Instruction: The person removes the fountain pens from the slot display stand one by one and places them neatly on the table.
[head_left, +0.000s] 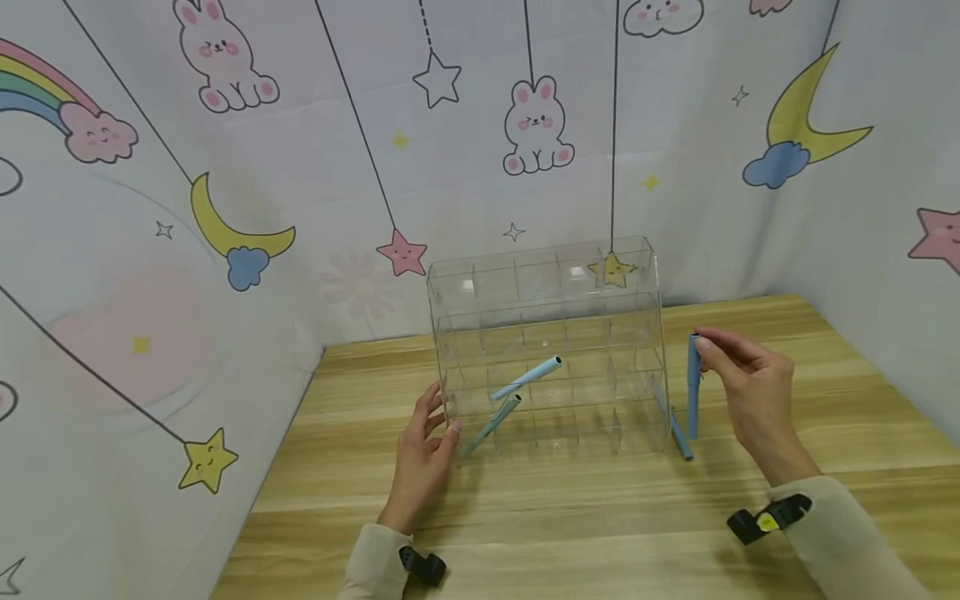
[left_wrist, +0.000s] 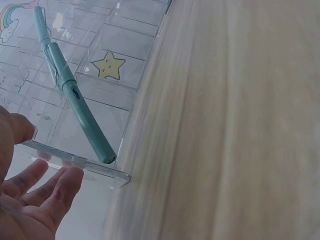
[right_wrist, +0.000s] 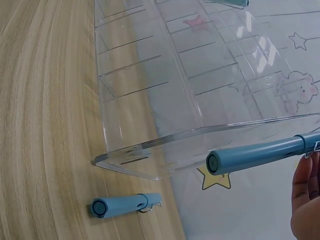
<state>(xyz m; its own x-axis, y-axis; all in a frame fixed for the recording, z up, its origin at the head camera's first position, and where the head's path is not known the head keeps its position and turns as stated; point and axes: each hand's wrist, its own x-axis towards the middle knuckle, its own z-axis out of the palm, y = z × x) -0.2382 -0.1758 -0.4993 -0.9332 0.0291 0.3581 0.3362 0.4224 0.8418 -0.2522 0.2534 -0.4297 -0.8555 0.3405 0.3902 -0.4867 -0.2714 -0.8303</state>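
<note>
A clear acrylic pen rack [head_left: 546,417] with rows of small compartments stands on the table. My left hand [head_left: 427,458] holds its left side panel, with the thumb on one face and the fingers [left_wrist: 62,192] on the other. To the right of the rack, my right hand [head_left: 757,387] pinches a blue pen [head_left: 693,400] near its top end, and the pen hangs upright. A green pen [left_wrist: 85,112] leans in the lower left compartments. Above it, a light blue pen [head_left: 528,377] sits slanted in the rack.
Another blue pen [right_wrist: 122,204] lies on the wood-grain table [head_left: 540,525] beside the rack's right end. Behind the rack hangs a white cloth [head_left: 480,183] printed with rabbits, stars and moons, which also runs along both sides.
</note>
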